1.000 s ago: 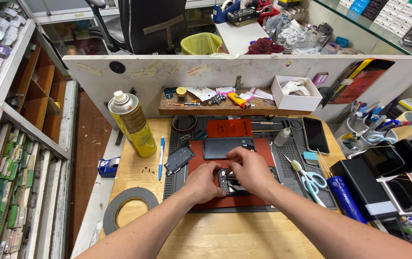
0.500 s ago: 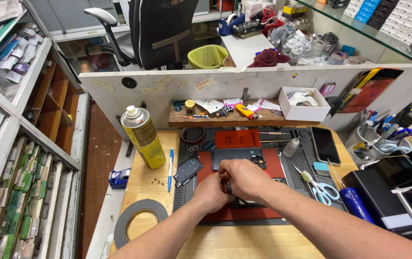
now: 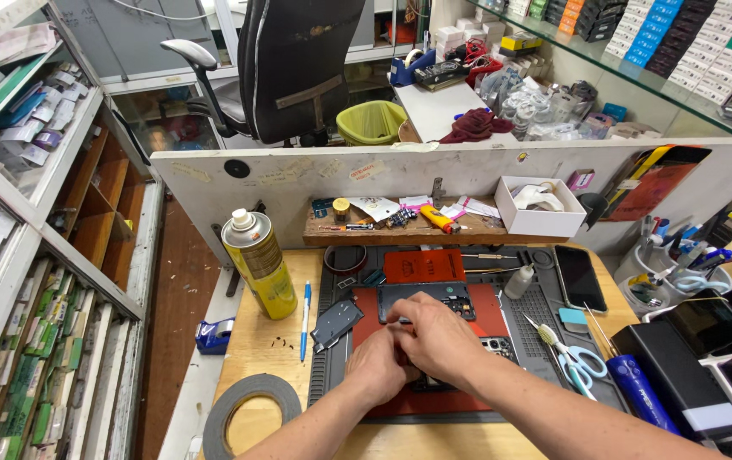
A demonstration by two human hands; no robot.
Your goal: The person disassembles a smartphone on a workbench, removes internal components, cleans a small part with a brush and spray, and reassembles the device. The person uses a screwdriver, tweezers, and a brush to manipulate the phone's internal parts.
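Wooden table (image 3: pixel 272 349) unchanged since a second ago; left hand (image 3: pixel 376 368) and right hand (image 3: pixel 438 336) remain closed together over the opened phone (image 3: pixel 460 351) on the red mat (image 3: pixel 489 307), grip hidden.

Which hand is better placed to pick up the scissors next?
The right hand, probably. The scissors lie on the mat's right side, just beyond that hand's forearm, with nothing between. The left hand sits further left, so it would have to cross over the right and the opened phone.
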